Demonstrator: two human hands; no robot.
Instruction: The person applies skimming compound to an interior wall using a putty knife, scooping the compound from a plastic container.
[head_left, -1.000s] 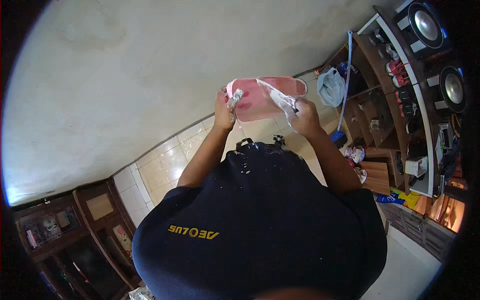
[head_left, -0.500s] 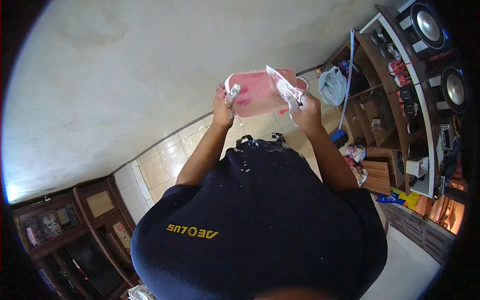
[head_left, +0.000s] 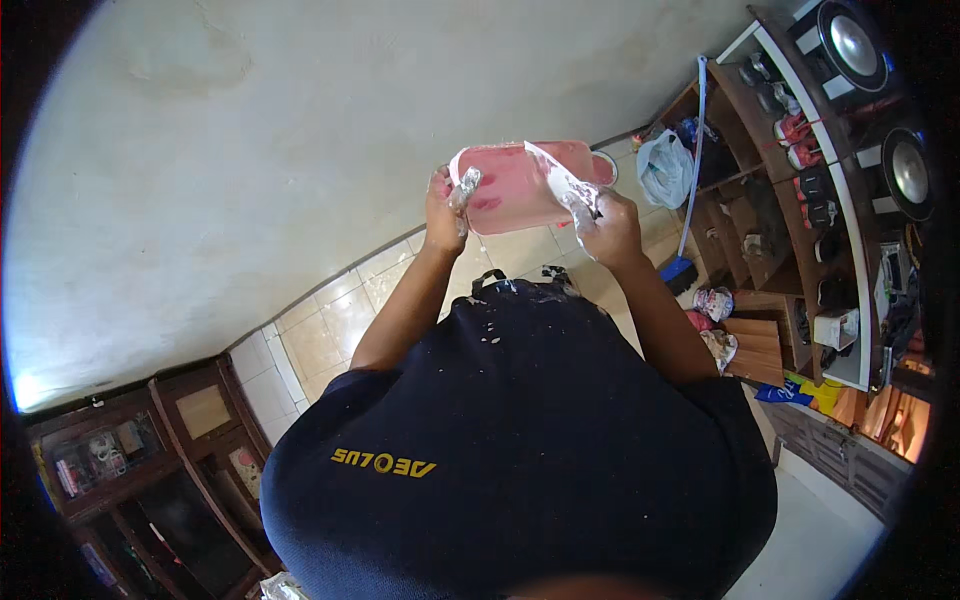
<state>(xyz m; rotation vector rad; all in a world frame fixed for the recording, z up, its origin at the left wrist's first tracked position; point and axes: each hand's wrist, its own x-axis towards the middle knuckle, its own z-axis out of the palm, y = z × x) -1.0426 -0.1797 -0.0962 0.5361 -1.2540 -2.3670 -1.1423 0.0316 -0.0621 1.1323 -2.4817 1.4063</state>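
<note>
Pale wall point(head_left: 300, 150) slanting along my left, tiled floor point(head_left: 345, 318) below it, a pink tray point(head_left: 500, 185) held out in front of my chest.
My left hand point(head_left: 448, 212) grips the tray's left edge, whitened thumb over the rim, the other fingers mostly hidden. My right hand point(head_left: 610, 228) is closed round the near end of a flat blade point(head_left: 562, 180) smeared white; it slants over the tray's right part, its tip by the far edge, and I can't tell whether it touches. Tiles show between the tray's near edge and my dark shirt point(head_left: 520, 420). On my right, floor also shows between my wrist and the blue broom point(head_left: 679, 270), with the shelf point(head_left: 735, 195) beyond.
</note>
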